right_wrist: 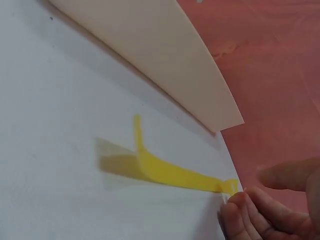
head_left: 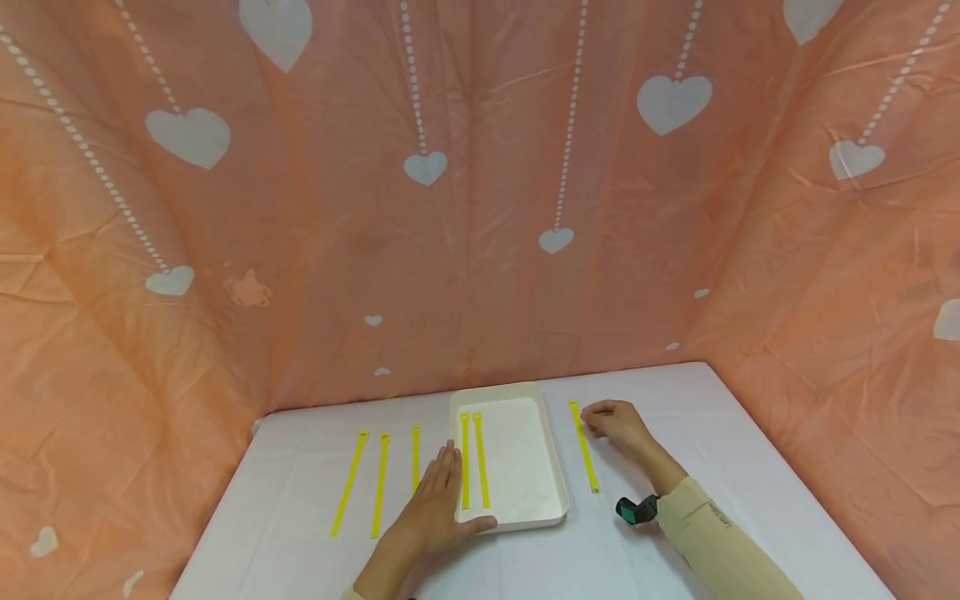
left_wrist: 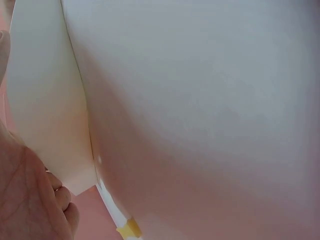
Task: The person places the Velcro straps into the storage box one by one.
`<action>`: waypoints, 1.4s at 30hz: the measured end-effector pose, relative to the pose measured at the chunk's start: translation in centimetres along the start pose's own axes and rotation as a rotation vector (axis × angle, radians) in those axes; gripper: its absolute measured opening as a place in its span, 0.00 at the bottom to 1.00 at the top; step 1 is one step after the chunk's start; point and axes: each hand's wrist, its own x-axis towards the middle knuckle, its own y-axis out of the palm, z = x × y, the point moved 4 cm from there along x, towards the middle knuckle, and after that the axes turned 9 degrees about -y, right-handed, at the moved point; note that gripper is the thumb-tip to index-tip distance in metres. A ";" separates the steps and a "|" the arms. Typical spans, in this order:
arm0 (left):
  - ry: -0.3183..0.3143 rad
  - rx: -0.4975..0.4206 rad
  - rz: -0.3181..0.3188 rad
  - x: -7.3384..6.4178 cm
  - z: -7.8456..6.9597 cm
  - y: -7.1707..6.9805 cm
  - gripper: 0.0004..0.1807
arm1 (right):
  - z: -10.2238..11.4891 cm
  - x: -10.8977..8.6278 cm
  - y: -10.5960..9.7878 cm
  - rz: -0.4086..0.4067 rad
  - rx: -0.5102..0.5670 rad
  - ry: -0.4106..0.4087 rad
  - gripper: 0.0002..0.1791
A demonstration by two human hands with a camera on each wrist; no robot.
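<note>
My left hand [head_left: 431, 517] rests along the left rim of a shallow white tray [head_left: 525, 467], fingers straight and thumb reaching over its front edge. Two yellow plastic straps with slotted heads lie side by side inside, the nearer-to-middle strap [head_left: 482, 462] parallel to the other. To the right of the tray lies another yellow strap [head_left: 584, 450]. Fingertips of my right hand [head_left: 619, 425] are right at its slotted head, thumb and fingers apart. In the right wrist view this strap [right_wrist: 175, 175] shows its far end curving up off the table.
Left of the tray, three more yellow straps lie on the white table: an outer strap [head_left: 349, 483], a middle strap [head_left: 380, 487] and one partly behind my left hand, the inner strap [head_left: 416, 458]. An orange curtain [head_left: 480, 275] with white hearts encloses the back and sides.
</note>
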 end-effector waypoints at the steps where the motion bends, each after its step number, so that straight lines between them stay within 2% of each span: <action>1: 0.000 0.000 0.000 0.0 0.0 0.0 0.70 | -0.1 0.0 0.0 -0.002 -0.007 0.006 0.14; 20: 0.014 -0.003 -0.008 0.0 0.0 0.1 0.70 | -1.4 0.7 0.4 -0.024 -0.118 0.010 0.10; 36: 0.015 -0.015 -0.003 -0.2 -0.4 -0.4 0.69 | -0.7 1.0 0.9 -0.037 -0.247 -0.012 0.12; 42: 0.021 -0.007 -0.007 -0.3 -0.4 -0.5 0.69 | -0.4 1.1 1.1 -0.034 -0.254 -0.022 0.11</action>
